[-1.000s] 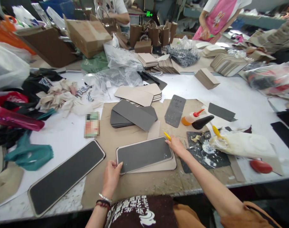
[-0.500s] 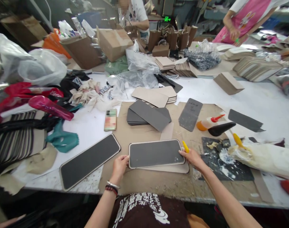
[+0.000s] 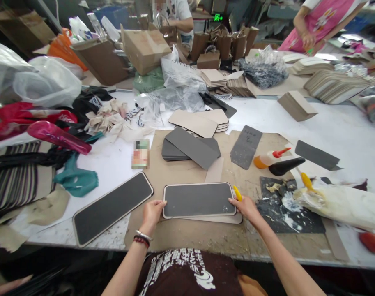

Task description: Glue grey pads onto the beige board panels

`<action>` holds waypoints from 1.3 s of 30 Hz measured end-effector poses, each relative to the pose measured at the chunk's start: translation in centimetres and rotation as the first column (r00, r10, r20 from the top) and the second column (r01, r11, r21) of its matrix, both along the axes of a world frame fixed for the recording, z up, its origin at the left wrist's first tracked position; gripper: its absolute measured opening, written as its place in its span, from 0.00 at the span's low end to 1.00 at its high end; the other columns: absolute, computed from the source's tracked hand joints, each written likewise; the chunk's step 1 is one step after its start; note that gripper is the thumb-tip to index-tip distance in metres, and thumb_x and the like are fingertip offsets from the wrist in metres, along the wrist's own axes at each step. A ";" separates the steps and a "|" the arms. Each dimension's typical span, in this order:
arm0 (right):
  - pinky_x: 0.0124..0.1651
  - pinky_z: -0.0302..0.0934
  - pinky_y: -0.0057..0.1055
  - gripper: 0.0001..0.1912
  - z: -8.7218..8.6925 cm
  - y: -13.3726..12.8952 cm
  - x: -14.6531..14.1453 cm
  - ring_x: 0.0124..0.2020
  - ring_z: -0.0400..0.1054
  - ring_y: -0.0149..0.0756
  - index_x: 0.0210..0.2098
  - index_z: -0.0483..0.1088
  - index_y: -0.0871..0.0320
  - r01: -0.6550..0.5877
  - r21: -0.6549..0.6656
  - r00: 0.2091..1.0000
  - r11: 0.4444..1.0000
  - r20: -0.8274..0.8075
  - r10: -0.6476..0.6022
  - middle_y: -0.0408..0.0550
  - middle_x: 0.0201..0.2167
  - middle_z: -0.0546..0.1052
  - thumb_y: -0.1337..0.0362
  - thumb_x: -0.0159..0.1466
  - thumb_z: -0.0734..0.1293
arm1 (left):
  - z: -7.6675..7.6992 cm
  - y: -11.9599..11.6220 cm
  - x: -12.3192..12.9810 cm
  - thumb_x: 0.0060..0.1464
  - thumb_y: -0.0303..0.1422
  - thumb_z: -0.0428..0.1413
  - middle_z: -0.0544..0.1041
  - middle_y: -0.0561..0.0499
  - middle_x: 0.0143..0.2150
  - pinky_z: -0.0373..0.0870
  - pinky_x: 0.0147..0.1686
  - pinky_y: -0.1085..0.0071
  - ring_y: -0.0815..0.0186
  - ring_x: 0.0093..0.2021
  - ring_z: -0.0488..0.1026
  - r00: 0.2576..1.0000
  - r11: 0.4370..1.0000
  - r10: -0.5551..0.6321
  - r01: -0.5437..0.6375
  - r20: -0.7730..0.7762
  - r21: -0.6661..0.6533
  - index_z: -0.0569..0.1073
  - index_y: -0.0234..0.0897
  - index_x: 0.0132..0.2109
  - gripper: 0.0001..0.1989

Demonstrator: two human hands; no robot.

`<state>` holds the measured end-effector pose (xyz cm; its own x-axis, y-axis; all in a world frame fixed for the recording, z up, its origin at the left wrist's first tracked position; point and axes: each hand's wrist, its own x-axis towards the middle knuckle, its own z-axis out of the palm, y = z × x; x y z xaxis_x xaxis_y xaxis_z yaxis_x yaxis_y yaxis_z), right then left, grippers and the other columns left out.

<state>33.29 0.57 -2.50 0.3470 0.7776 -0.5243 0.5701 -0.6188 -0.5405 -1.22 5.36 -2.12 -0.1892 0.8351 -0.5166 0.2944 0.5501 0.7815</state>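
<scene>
A rectangular dark grey panel [image 3: 198, 200] with a beige border lies in front of me, over a beige board [image 3: 224, 219] whose lower edge shows beneath it. My left hand [image 3: 153, 216] pinches the panel's left end between thumb and fingers. At the opposite end, my right hand [image 3: 245, 209] grips the right edge. A small yellow piece [image 3: 237, 193], perhaps a tool's end, sticks up from that same hand; its rest is hidden. To the left, a similar bordered panel [image 3: 113, 209] lies tilted near the table edge.
Beyond the panel sit stacked grey sheets [image 3: 190, 149] and beige boards [image 3: 202, 122]. A glue-smeared dark board [image 3: 288, 213], a white bag [image 3: 338, 205] and a red-tipped bottle [image 3: 267, 159] lie right. Fabric scraps [image 3: 107, 117] and a striped stack [image 3: 21, 176] crowd the left. Two people work behind.
The view has shifted slightly, so most things appear a little further left. Both hands keep hold of the panel's ends, with little visible movement.
</scene>
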 end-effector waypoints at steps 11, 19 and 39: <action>0.25 0.51 0.27 0.16 1.4 -0.3 -0.4 0.20 0.62 0.34 0.19 0.64 0.57 -0.038 0.076 0.999 0.996 0.023 0.036 0.40 0.12 0.64 0.49 0.49 0.62 | 0.5 -0.8 -0.5 0.32 0.44 0.58 0.72 0.51 0.20 0.61 0.26 0.72 0.67 0.23 0.66 0.998 0.996 0.055 -0.056 0.022 0.072 0.72 0.33 0.22 0.16; 0.23 0.50 0.27 0.17 2.8 7.8 -11.8 0.17 0.58 0.31 0.19 0.61 0.55 -0.241 0.167 0.962 0.956 -0.092 0.258 0.38 0.11 0.62 0.48 0.49 0.62 | 4.6 -1.6 -12.2 0.34 0.45 0.59 0.74 0.52 0.23 0.62 0.28 0.73 0.67 0.25 0.67 0.935 0.931 0.337 -0.314 -0.109 0.185 0.74 0.34 0.26 0.17; 0.27 0.51 0.26 0.08 2.1 14.8 -31.2 0.26 0.67 0.37 0.24 0.71 0.57 -0.584 0.132 0.808 0.801 0.189 0.558 0.46 0.21 0.73 0.60 0.54 0.66 | 1.5 -4.7 -28.2 0.35 0.50 0.54 0.77 0.49 0.23 0.65 0.25 0.64 0.54 0.27 0.72 0.767 0.924 0.303 -0.381 -0.565 -0.022 0.75 0.41 0.28 0.18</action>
